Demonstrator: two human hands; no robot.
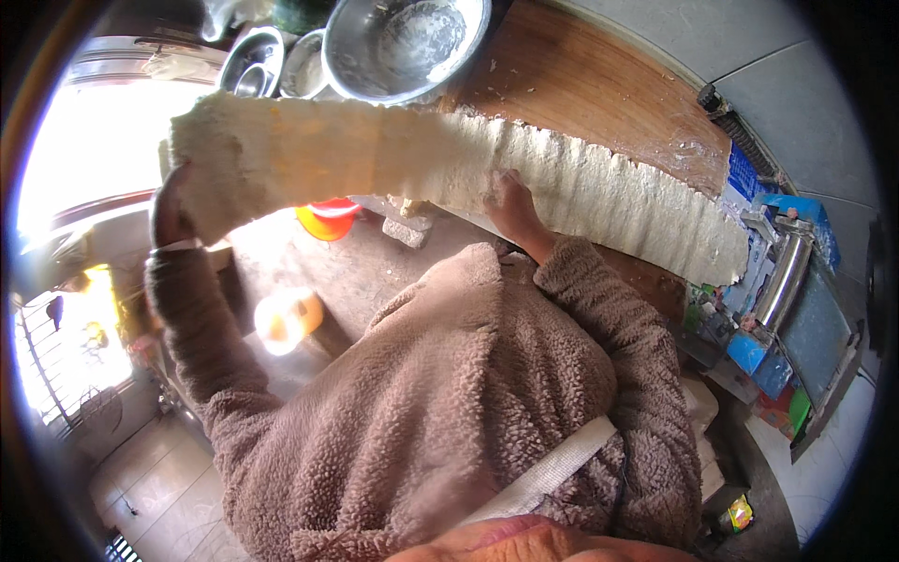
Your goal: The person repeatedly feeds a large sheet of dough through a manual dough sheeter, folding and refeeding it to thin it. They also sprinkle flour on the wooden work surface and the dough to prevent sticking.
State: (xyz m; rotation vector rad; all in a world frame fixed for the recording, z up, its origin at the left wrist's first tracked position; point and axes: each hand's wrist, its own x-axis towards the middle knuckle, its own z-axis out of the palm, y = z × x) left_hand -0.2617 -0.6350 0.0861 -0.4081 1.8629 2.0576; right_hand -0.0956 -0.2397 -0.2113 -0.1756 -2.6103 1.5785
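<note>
A long, pale dough sheet [562, 168] with ragged edges stretches across the view. Its left stretch is raised in the air, and light shines through it. My left hand [174, 211] grips the far left end, with some fingers hidden by the dough. Against the middle of the sheet rests my right hand [514, 209], fingers bent; whether they pinch the dough is unclear. The right stretch lies over a wooden board [569, 84] and ends beside a dough roller machine [785, 274] with a shiny metal roller.
A large floury metal basin [414, 49] and smaller metal bowls [253, 63] stand beyond the sheet. An orange-red plastic bowl [326, 219] and a pale block [404, 232] sit below it. Bright window light [98, 133] comes from the left. A tiled wall [808, 112] borders the right.
</note>
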